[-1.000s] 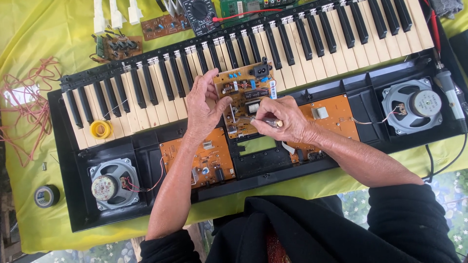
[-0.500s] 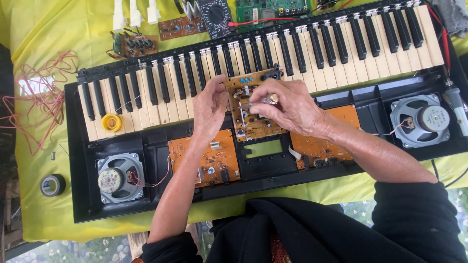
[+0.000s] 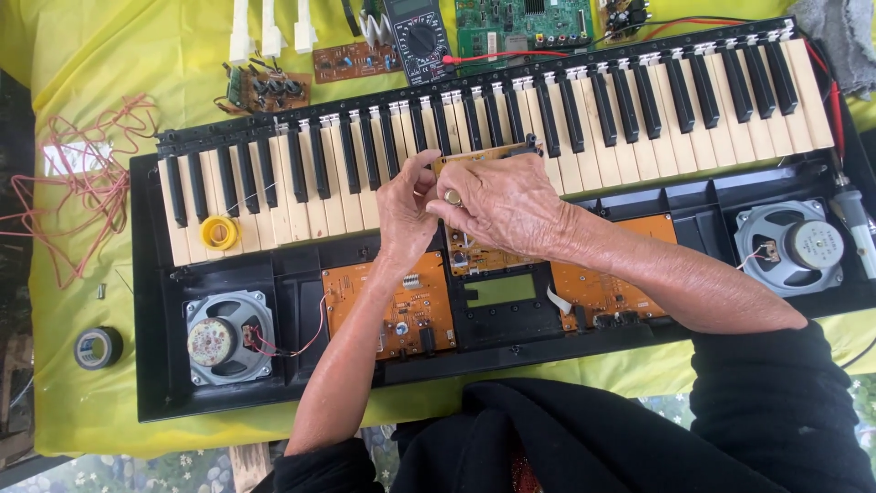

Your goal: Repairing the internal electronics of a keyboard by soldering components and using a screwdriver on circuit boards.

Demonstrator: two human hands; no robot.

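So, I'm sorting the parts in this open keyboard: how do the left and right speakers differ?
The left speaker has a brass-coloured magnet cap and thin red wires; the right speaker has a grey cap and a pale wire. The left one sits low, near the front edge of the case; the right one sits higher, close under the keys. Both are round, lie back-up and fit in corner bays.

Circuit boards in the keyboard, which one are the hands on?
The middle board, tilted up against the keys under both hands; the two orange boards beside it lie flat, untouched.
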